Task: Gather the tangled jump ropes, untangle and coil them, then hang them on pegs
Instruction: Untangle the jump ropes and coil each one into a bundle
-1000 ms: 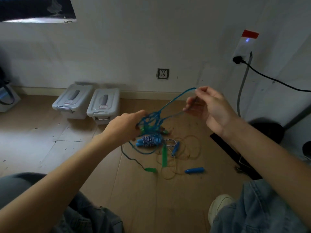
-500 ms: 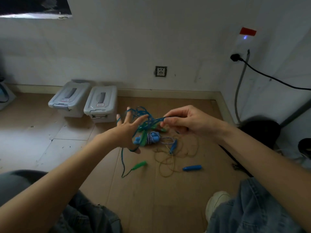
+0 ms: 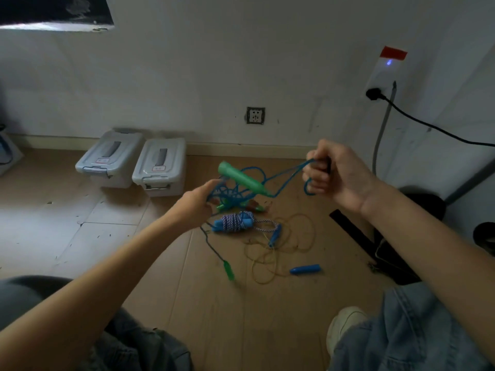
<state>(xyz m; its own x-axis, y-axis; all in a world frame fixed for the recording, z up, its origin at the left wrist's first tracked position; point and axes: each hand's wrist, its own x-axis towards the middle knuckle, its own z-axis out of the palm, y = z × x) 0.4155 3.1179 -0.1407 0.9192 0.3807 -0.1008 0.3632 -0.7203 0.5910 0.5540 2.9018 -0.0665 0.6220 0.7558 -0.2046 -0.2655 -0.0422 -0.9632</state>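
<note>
A tangled blue jump rope (image 3: 235, 192) hangs in the air between my hands. My left hand (image 3: 197, 200) grips the knotted bundle at its left side. My right hand (image 3: 328, 174) is curled round a loop of the same rope, pulled out to the right. One green handle (image 3: 242, 180) rides on top of the tangle; the other green handle (image 3: 228, 269) dangles near the floor. Below lie a coiled blue-and-white striped rope (image 3: 237, 222), a loose thin tan rope (image 3: 278, 242) and a blue handle (image 3: 305, 269).
Two grey lidded storage boxes (image 3: 160, 167) stand against the back wall at left. A wall socket (image 3: 255, 115) is behind the ropes, a black cable (image 3: 428, 124) runs along the right wall, and a dark object (image 3: 375, 250) lies on the floor at right. My knees and shoe fill the bottom.
My right hand has pulled the blue loop out to the right and up, and its fingers have curled round it. My left hand has closed on the tangle, and a green handle has risen on top.
</note>
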